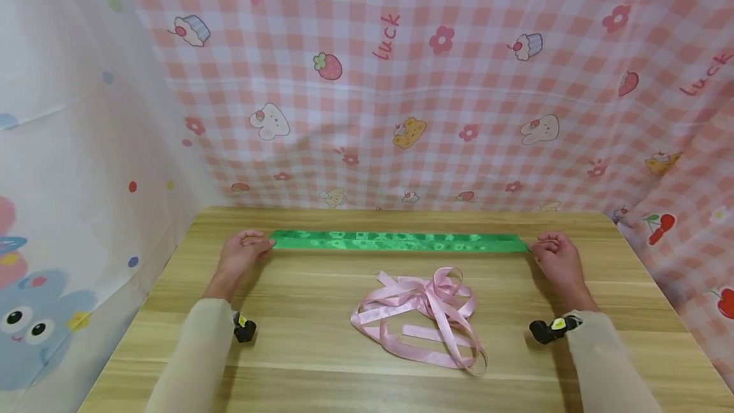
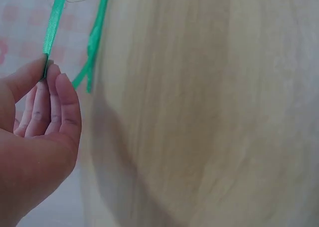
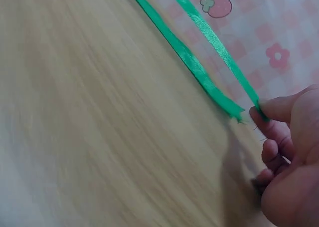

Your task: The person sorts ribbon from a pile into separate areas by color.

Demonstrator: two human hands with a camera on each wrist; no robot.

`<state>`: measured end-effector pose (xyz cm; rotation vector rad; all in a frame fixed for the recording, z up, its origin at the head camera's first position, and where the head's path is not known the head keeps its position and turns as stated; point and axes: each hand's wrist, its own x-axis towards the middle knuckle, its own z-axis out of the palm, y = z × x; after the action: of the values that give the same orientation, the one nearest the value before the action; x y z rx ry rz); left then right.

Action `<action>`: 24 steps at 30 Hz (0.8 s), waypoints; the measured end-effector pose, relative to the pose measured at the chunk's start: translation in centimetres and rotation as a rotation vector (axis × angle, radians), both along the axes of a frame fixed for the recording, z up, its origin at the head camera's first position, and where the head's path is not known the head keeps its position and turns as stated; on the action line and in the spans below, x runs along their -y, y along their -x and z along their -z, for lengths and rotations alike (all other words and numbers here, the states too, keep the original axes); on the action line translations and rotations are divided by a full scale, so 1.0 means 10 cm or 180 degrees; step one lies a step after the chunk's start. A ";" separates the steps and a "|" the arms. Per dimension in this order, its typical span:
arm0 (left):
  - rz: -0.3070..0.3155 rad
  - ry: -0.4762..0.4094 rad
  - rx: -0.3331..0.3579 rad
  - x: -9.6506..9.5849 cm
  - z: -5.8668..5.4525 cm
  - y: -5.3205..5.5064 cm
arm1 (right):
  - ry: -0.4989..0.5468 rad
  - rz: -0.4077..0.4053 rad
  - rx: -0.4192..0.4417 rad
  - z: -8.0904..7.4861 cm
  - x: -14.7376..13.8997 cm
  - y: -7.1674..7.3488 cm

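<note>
My left hand (image 1: 243,252) pinches one end of a shiny green ribbon (image 1: 401,242) between thumb and fingertips near the table's far edge. At its other end, my right hand (image 1: 557,261) pinches it the same way, so the strip stretches straight across between both hands. A second green strand (image 3: 192,65) lies along the table edge below the held strand (image 3: 219,50), its cut end close to my right fingertips. In the left wrist view, this lower strand (image 2: 94,40) also runs beside the pinched one. A loose, looped pink ribbon (image 1: 423,298) lies mid-table, nearer to me.
The wood-grain table (image 1: 309,349) has rounded far corners. Behind it hangs a pink checked cloth (image 1: 367,101), with a white printed cloth (image 1: 74,145) on the left. Small black cameras (image 1: 244,329) sit at both wrists, below the cream sleeves (image 1: 195,349).
</note>
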<state>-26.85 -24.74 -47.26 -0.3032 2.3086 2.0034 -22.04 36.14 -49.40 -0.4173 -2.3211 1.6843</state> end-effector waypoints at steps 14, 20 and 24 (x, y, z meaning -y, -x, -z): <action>-0.0595 -0.0203 0.0284 -0.06 0.18 0.09 | -0.0054 0.0205 0.0047 0.08 0.09 0.08; -0.0697 -0.0311 0.0362 -0.12 0.18 0.13 | -0.0224 0.0209 0.0133 0.09 0.06 0.05; -0.0679 -0.0077 0.0356 -0.14 0.21 0.14 | -0.0332 0.0183 0.0114 0.11 0.05 0.05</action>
<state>-28.26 -23.37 -49.33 -0.6679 2.2665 2.0446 -22.54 35.63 -50.45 -0.4922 -2.3857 1.5341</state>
